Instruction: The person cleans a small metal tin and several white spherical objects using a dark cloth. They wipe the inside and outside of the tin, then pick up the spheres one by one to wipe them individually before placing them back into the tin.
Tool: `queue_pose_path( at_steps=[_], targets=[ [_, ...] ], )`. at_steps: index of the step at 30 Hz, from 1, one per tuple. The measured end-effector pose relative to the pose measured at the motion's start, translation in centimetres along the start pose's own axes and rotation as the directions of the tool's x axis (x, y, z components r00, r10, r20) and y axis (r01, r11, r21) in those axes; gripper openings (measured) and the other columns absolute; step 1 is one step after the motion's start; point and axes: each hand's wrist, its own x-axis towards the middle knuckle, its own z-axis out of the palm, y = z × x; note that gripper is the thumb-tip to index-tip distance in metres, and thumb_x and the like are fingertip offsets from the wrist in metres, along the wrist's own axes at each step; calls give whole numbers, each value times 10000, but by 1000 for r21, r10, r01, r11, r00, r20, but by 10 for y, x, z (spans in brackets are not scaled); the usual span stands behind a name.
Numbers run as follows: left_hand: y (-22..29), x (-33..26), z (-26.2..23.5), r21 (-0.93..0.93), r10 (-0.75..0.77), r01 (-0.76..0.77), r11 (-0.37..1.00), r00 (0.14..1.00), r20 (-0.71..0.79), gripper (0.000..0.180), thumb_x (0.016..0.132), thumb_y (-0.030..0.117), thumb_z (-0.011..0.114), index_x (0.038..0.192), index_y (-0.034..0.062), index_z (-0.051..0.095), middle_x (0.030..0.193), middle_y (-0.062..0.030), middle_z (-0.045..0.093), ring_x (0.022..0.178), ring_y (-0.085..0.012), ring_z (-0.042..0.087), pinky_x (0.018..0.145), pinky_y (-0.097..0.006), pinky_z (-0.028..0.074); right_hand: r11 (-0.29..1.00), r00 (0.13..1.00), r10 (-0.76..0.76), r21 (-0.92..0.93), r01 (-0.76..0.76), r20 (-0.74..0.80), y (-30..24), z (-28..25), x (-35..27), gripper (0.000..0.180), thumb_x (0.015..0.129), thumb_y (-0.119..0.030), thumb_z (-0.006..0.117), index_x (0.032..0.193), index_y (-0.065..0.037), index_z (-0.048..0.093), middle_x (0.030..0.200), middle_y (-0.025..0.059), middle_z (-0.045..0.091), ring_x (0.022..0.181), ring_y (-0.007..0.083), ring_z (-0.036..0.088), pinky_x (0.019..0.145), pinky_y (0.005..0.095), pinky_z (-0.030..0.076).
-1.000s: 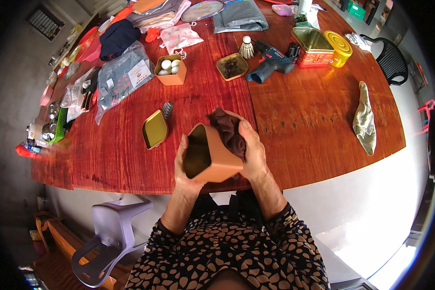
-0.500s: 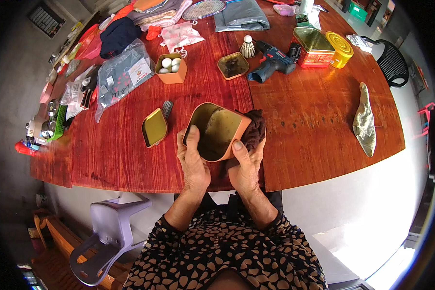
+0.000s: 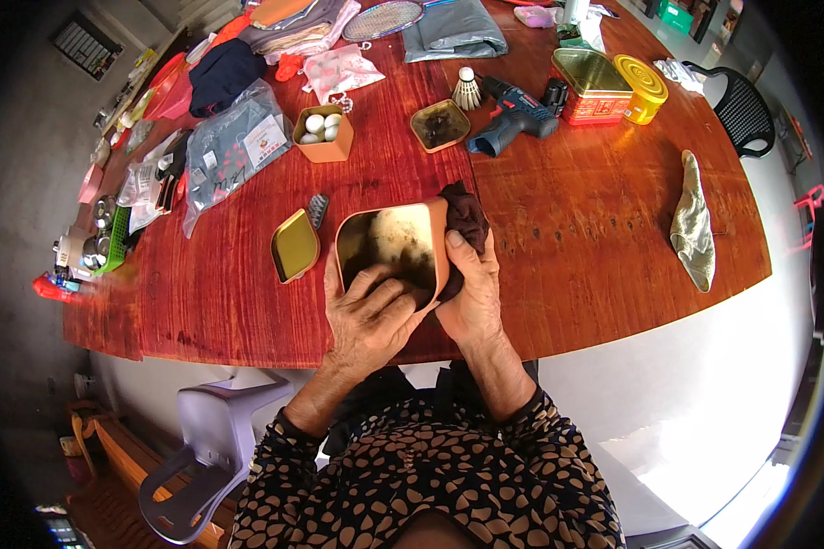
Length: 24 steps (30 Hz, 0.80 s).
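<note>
An orange metal tin with a stained gold inside tilts toward me above the table's near edge, its mouth facing up at me. My left hand grips its left near wall, thumb outside and fingers bent over the rim into it; the fingertips are partly hidden. Around its right side closes my right hand, thumb near the rim. A dark brown cloth is pinched between that hand and the tin's outer wall. To the left lies a gold lid beside a small grey ridged piece.
Farther off stand an orange tin of white balls, a shallow lid with dark bits, a shuttlecock and a cordless drill. A red tin and yellow canister are behind. A pale cloth lies right.
My left hand has shifted from holding the rim with its thumb inside to reaching its fingers into the tin. The tin has turned slightly, and the cloth sits higher on its right side.
</note>
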Motion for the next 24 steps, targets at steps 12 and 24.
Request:
queue_pose_path(
  at_steps=[12,24],
  targets=[
    [4,0,-8,-749,-562,494,442,803,198,146,761,16,679,900,19,634,863,-73,652,828,-202,643,761,-331,489,-10,570,-190,-582,813,799,4,-6,-30,390,919,-375,500,1169,-111,643,1385,177,385,1266,369,316,1048,481,249],
    [15,6,-10,-860,-587,441,255,778,225,206,906,84,627,1081,-25,627,978,-23,650,880,-72,567,804,-239,480,976,1000,-19,-216,19,-1,10,21,18,463,998,-379,380,1327,-58,434,1241,78,529,1114,170,529,970,311,415]
  ],
)
